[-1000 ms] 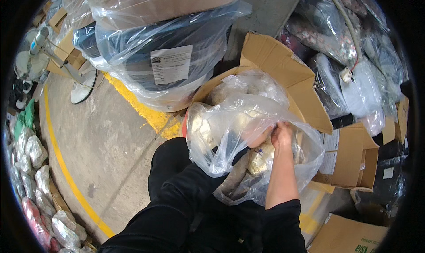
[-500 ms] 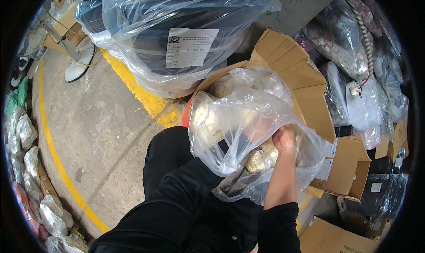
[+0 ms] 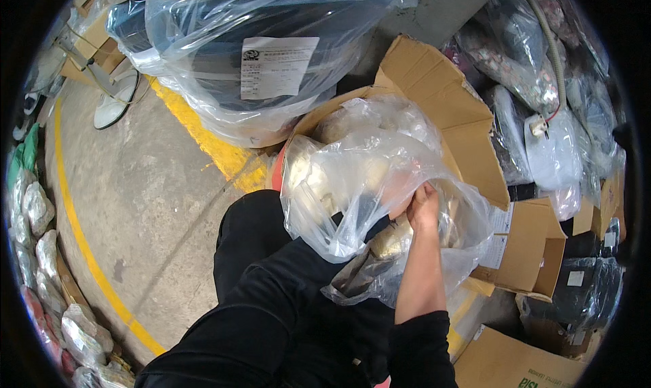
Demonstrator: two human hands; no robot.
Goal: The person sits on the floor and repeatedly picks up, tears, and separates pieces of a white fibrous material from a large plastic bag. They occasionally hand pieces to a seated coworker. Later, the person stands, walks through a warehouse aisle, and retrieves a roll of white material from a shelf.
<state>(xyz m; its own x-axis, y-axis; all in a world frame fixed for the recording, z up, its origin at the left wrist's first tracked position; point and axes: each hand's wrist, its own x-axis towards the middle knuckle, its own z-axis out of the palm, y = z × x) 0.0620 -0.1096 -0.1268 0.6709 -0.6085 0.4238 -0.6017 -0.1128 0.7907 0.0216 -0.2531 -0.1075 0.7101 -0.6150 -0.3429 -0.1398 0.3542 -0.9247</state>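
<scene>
L cuff (image 3: pixel 376 227) slid right; L hand (image 3: pixel 401 197) blurred behind plastic bag (image 3: pixel 339 197), can't tell fingers' grip; R hand (image 3: pixel 424 206) pinches bag edge.

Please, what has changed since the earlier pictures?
The camera view shifted slightly: the wrapped blue bundle appears higher. No visible grasp or release. The right hand stays at the clear bag's opening, left hand behind its plastic; cardboard box unchanged.
</scene>
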